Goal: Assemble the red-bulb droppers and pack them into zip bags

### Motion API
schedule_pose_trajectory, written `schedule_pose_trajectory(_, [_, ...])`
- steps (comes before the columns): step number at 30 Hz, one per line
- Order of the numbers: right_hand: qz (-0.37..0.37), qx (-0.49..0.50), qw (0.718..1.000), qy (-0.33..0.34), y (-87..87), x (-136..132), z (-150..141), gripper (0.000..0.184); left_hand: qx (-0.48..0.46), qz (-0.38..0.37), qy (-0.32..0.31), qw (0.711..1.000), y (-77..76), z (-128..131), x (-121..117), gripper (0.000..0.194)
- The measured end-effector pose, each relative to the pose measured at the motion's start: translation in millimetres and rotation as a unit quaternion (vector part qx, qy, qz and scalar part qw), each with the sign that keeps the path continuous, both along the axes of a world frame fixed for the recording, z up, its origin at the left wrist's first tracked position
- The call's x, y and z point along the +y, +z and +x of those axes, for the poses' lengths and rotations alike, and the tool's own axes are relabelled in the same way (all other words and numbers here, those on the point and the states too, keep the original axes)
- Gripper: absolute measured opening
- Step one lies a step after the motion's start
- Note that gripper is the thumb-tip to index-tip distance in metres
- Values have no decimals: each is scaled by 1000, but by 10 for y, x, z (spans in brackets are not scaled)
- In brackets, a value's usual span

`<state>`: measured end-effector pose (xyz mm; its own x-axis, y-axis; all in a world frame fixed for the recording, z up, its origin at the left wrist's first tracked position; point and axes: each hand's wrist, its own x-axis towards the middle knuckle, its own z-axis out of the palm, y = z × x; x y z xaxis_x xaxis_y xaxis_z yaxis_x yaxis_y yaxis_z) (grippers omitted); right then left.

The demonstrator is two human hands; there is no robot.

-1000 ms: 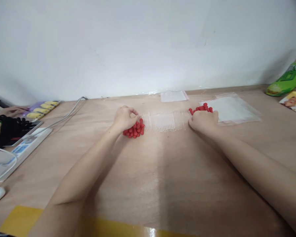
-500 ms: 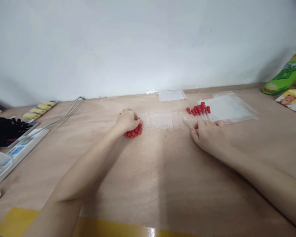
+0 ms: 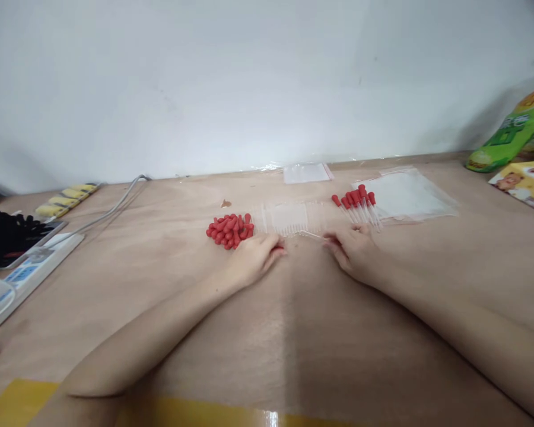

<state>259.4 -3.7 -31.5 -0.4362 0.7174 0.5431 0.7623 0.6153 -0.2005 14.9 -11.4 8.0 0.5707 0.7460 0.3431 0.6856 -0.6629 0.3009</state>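
My left hand [image 3: 258, 256] is closed in a pinch, with a bit of red showing at its fingertips, seemingly a red rubber bulb. My right hand [image 3: 358, 252] pinches one end of a thin clear dropper tube [image 3: 311, 235], whose other end points left toward my left hand. Just behind my left hand lies a pile of red rubber bulbs [image 3: 229, 230]. A row of clear tubes [image 3: 289, 218] lies side by side between the hands and the wall. Several droppers with red bulbs [image 3: 356, 198] lie fanned out beyond my right hand.
A clear plastic bag [image 3: 404, 193] lies behind the droppers, and a smaller zip bag [image 3: 307, 172] near the wall. At left are a power strip [image 3: 40, 267], a grey cable [image 3: 115, 204] and black cords [image 3: 15, 234]. A green bottle [image 3: 509, 139] lies at far right.
My right hand has left the red-bulbed droppers and now holds a clear tube. My left hand has moved from the bulb pile rightward and nearer, with something red in its fingers.
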Motion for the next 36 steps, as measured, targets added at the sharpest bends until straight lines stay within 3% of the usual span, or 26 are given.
schedule_pose_trajectory(2, [5, 4, 999, 33, -5, -43, -56, 27, -16, -10, -17, 1000, -155, 2, -27, 10])
schedule_pose_trajectory(5, [2, 10, 999, 53, -12, -88, -117, 26, -69, -12, -8, 998, -253, -18, -38, 15])
schedule_pose_trajectory(12, [-23, 29, 995, 87, 19, -159, -171, 19, -147, -18, -1, 989, -266, -8, -62, 15])
schedule_pose_trajectory(29, [-20, 38, 992, 116, 47, -187, -195, 18, -204, -65, 27, 976, -332, -24, -37, 19])
schedule_pose_trajectory(36, [-45, 64, 984, 161, -8, -113, -170, 19, -207, -46, -5, 977, -280, -8, -25, 15])
